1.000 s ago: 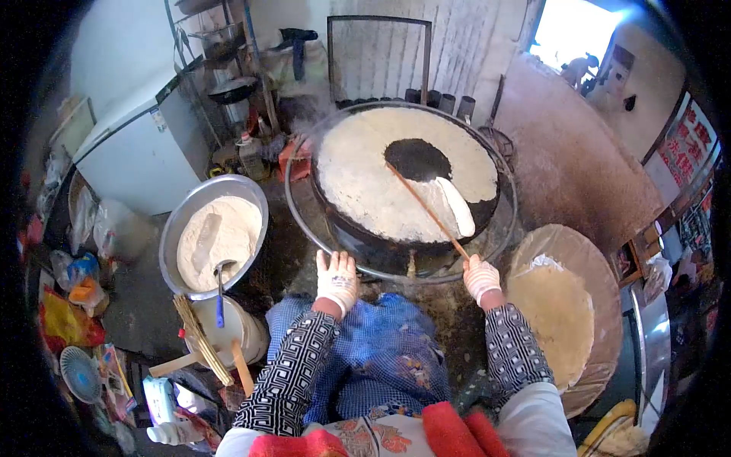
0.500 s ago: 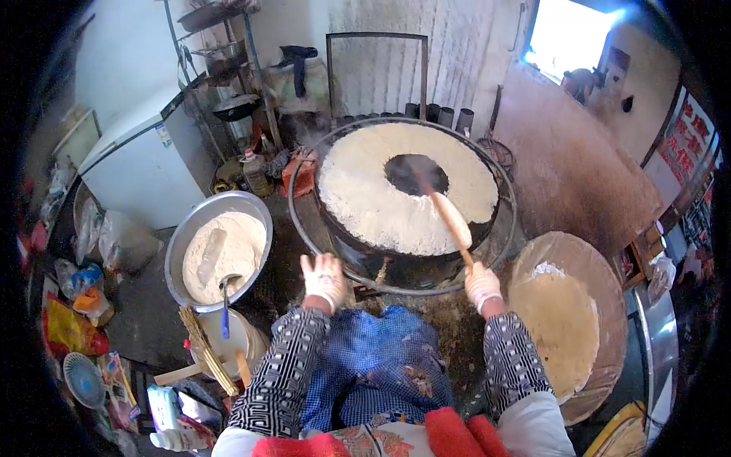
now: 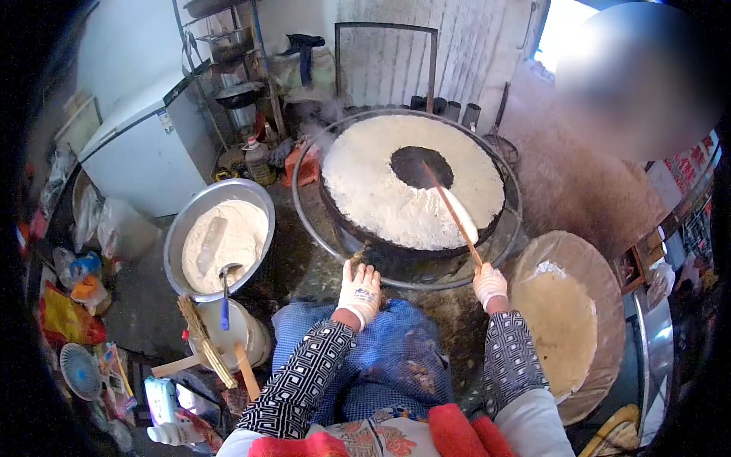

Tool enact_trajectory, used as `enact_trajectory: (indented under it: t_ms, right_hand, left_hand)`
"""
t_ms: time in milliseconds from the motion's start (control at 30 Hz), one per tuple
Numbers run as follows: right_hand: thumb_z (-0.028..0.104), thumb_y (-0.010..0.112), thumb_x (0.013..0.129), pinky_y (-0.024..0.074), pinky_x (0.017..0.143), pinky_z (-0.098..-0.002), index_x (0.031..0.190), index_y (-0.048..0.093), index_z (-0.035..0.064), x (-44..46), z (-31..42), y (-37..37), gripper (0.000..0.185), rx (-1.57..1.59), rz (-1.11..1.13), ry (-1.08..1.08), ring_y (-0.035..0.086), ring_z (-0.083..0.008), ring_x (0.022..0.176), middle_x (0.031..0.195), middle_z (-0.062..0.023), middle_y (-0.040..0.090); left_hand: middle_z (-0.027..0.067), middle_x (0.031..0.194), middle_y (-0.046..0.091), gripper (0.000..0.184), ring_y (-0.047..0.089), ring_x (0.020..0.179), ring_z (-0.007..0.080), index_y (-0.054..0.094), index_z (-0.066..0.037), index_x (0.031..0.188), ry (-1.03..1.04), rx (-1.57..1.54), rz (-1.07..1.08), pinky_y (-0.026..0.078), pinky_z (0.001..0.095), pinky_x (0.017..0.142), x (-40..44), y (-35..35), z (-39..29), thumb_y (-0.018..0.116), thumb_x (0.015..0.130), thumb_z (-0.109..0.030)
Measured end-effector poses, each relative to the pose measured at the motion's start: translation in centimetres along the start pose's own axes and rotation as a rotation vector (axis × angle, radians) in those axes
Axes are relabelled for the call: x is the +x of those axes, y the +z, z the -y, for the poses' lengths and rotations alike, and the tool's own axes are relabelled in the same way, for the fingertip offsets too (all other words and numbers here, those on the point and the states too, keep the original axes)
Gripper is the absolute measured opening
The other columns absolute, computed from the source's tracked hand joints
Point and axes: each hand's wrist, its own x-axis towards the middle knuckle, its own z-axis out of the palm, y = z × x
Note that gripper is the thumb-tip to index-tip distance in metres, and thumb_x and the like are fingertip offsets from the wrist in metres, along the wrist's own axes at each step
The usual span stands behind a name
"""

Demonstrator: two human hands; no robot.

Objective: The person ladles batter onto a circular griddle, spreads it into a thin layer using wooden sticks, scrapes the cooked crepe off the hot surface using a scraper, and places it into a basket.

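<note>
1. Over on the round griddle point(image 3: 406, 169), pale batter point(image 3: 362, 179) sat in a wide band around a dark bare middle.
2. Right hand point(image 3: 490, 285) was curled tight around a thin wooden stick point(image 3: 455, 215), which slanted across the batter with its tip over that dark patch. A thicker white ridge point(image 3: 465, 218) lay just beside it.
3. Left hand point(image 3: 359, 292) was palm-down with fingers spread a bit, right by the metal ring point(image 3: 426, 287) around the griddle; couldn't tell if they touched.
4. Off left, a metal basin point(image 3: 173, 242) held pale mix plus a blue-handled ladle point(image 3: 225, 311).
</note>
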Motion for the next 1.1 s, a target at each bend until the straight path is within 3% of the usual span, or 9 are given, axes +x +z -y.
enact_trajectory:
  t_ms: [167,267,467,533,600,733,867,1033,1100]
  right_hand:
    - [0.036,0.045,0.099,0.0517,0.077,-0.0507,0.099,0.058,0.0046,-2.9,3.6,-2.6,0.034,-0.057,0.162,-0.148,0.066,-0.0412,0.082,0.084,-0.0240,0.067]
    - [0.035,0.046,0.098,0.0522,0.077,-0.0503,0.099,0.058,0.0048,-1.1,1.2,0.1,0.032,0.029,0.055,0.001,0.066,-0.0416,0.082,0.082,-0.0244,0.067]
    - [0.038,0.046,0.098,0.0512,0.070,-0.0550,0.095,0.054,0.0061,-7.4,4.0,-5.7,0.033,0.097,0.099,-0.242,0.064,-0.0441,0.075,0.080,-0.0237,0.066]
    - [0.036,0.048,0.097,0.0498,0.067,-0.0570,0.095,0.052,0.0059,-11.3,2.6,-6.5,0.031,0.163,0.129,-0.298,0.063,-0.0453,0.072,0.077,-0.0254,0.065]
    - [0.031,0.054,0.095,0.0485,0.057,-0.0570,0.091,0.052,0.0056,-15.4,0.3,-7.3,0.025,0.184,0.053,-0.346,0.061,-0.0462,0.062,0.063,-0.0254,0.060]
    - [0.032,0.055,0.094,0.0473,0.057,-0.0586,0.092,0.053,0.0056,-18.6,-4.8,-3.9,0.026,0.065,0.120,-0.239,0.060,-0.0462,0.061,0.064,-0.0250,0.061]
    - [0.035,0.053,0.095,0.0488,0.057,-0.0568,0.095,0.054,0.0045,-16.1,-5.1,-0.7,0.031,-0.078,0.015,-0.261,0.062,-0.0427,0.058,0.063,-0.0217,0.062]
    - [0.034,0.055,0.094,0.0502,0.054,-0.0515,0.094,0.055,0.0040,-6.5,-2.7,0.7,0.030,-0.129,-0.188,-0.301,0.062,-0.0377,0.058,0.064,-0.0190,0.063]
    - [0.033,0.053,0.095,0.0501,0.056,-0.0525,0.092,0.055,0.0044,-2.6,-2.3,1.5,0.029,-0.167,-0.222,-0.300,0.063,-0.0399,0.062,0.068,-0.0199,0.063]
  left_hand:
    - [0.0127,0.144,0.047,0.053,0.036,0.139,0.0286,0.048,-0.005,0.136,-0.104,-0.019,0.000,0.006,0.0630,0.115,0.3,-0.6,1.8,0.049,0.090,-0.030]
    - [0.0126,0.141,0.050,0.051,0.040,0.136,0.0291,0.051,-0.005,0.132,-0.143,-0.068,-0.022,0.009,0.0639,0.114,0.0,-1.6,3.4,0.053,0.088,-0.031]
    - [0.0094,0.143,0.049,0.048,0.041,0.135,0.0272,0.053,-0.010,0.132,-0.241,0.003,0.040,0.011,0.0633,0.114,1.3,-0.6,6.9,0.053,0.089,-0.030]
    - [0.0090,0.141,0.049,0.054,0.040,0.135,0.0271,0.053,-0.010,0.133,-0.246,0.003,-0.068,0.011,0.0627,0.114,1.2,0.8,8.6,0.058,0.085,-0.032]
    - [0.0093,0.140,0.050,0.053,0.040,0.134,0.0277,0.052,-0.010,0.132,-0.263,-0.060,-0.075,0.012,0.0627,0.113,0.0,-1.3,7.9,0.058,0.085,-0.032]
    - [0.0144,0.139,0.050,0.053,0.042,0.133,0.0310,0.051,-0.006,0.133,-0.084,-0.246,-0.183,0.010,0.0633,0.114,-1.9,-2.4,2.6,0.058,0.086,-0.030]
    - [0.0156,0.141,0.049,0.056,0.041,0.135,0.0310,0.050,-0.002,0.134,0.017,-0.218,-0.164,0.009,0.0630,0.115,-1.7,-0.6,-1.3,0.055,0.087,-0.032]
    - [0.0156,0.144,0.047,0.050,0.040,0.136,0.0304,0.048,0.001,0.135,-0.046,-0.061,-0.112,0.011,0.0610,0.116,-1.3,-0.5,0.6,0.044,0.093,-0.024]
    - [0.0151,0.144,0.046,0.057,0.039,0.136,0.0307,0.048,0.000,0.136,-0.047,-0.015,-0.121,0.010,0.0613,0.115,-0.9,0.8,1.8,0.053,0.088,-0.030]
